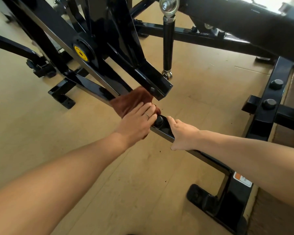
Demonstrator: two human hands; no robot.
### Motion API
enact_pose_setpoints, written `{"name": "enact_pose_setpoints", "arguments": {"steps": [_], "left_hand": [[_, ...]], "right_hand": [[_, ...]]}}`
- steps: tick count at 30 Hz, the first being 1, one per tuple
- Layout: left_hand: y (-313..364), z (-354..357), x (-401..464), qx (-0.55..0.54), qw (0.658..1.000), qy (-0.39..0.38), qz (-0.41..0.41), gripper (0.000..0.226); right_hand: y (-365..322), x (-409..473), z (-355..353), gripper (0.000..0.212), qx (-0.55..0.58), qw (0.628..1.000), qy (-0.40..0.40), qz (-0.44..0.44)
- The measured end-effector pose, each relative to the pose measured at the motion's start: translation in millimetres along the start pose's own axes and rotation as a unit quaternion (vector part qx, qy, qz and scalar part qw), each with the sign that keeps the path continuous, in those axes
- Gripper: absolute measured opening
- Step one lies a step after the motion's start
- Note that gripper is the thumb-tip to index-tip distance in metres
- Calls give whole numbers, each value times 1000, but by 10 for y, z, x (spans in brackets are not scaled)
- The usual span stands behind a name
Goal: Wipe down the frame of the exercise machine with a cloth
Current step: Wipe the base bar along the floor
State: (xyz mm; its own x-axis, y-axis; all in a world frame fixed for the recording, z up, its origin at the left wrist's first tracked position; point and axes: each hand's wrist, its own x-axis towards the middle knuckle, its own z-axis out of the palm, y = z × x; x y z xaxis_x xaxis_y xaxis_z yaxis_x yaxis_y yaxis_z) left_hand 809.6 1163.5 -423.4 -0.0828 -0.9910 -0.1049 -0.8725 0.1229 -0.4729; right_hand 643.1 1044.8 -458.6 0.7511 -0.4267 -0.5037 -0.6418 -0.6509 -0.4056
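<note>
A brown cloth lies draped over the low black frame bar of the exercise machine, just under the end of a sloping black arm. My left hand grips the cloth against the bar, with its fingers curled over the cloth's near edge beside a black bolt cap. My right hand grips the same bar a little nearer to me, its fingers wrapped round the far side.
A yellow pivot cap marks the joint of the upper arms. A black rod with a steel eye stands behind. Frame feet rest on the cardboard-covered floor. A bolted cross beam stands at right.
</note>
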Motion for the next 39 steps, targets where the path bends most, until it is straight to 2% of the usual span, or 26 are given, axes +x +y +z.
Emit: {"name": "enact_pose_setpoints", "arguments": {"steps": [1, 4, 9, 11, 13, 15, 17, 19, 23, 29, 35, 39], "left_hand": [[0, 23, -4, -2, 1000, -2, 7, 54], [-232, -14, -31, 4, 1000, -3, -9, 72], [-952, -141, -212, 47, 983, 82, -157, 81], [-966, -93, -225, 53, 976, 116, -175, 71], [-818, -76, -116, 8, 970, 138, -198, 58], [-556, -54, -22, -36, 979, 117, -161, 56], [-256, -2, -1, -57, 993, 74, -67, 54], [-44, 49, -3, -87, 995, 40, -18, 48], [-20, 48, 6, -86, 996, 12, -12, 63], [-73, 58, -61, -85, 996, 18, -11, 52], [-152, 80, -269, -27, 999, -19, 30, 75], [-232, 35, -191, -3, 999, -14, 32, 78]], "right_hand": [[-13, 10, 4, 118, -3, 1000, 2, 3], [-34, 33, 3, 118, -10, 1000, 5, 10], [-26, 22, -13, 111, -9, 1000, 9, 17], [-46, 13, 1, 110, -5, 1000, 15, 20], [-49, 19, 8, 107, -2, 1000, 17, 25], [-52, 27, 5, 104, -3, 1000, 11, 29], [-57, 31, -1, 105, -7, 1000, 9, 29], [-49, 35, 0, 107, -10, 999, 7, 30], [-14, 33, -7, 107, -12, 1000, 7, 24], [-36, -10, -29, 108, 2, 1000, -5, 25], [-34, -111, -63, 110, 10, 1000, -13, 23], [-42, -105, -58, 110, 8, 1000, -9, 21]]}}
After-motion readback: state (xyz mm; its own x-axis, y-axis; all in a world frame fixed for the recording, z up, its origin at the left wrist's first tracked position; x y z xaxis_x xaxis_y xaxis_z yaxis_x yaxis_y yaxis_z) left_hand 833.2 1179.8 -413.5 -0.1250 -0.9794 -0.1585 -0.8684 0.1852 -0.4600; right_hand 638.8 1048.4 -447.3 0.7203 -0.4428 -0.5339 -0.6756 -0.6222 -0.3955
